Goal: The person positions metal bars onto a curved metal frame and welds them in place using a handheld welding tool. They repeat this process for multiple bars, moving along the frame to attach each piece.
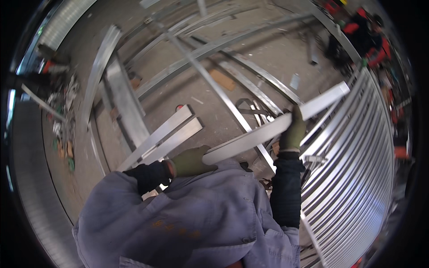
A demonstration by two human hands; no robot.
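A pale silver metal bar (pixel 250 140) slants across in front of my body, from beside my waist up to the right. My right hand (pixel 292 131), in an olive-green glove, wraps round it past its middle. At the bar's lower left end my left hand (pixel 192 161), gloved the same way, grips it, its fingers partly hidden by the bar. Two flat metal bars (pixel 172 134) stick out just beyond my left hand. Below and behind the held bar runs a long thin metal strip (pixel 223 98).
On my right stands a large rack of parallel silver slats (pixel 353 165), with a clamp-like metal piece (pixel 315 159) at its near edge. Ahead, metal beams (pixel 219 47) form a frame above the concrete floor. A person (pixel 364 38) in dark and red is at the far right.
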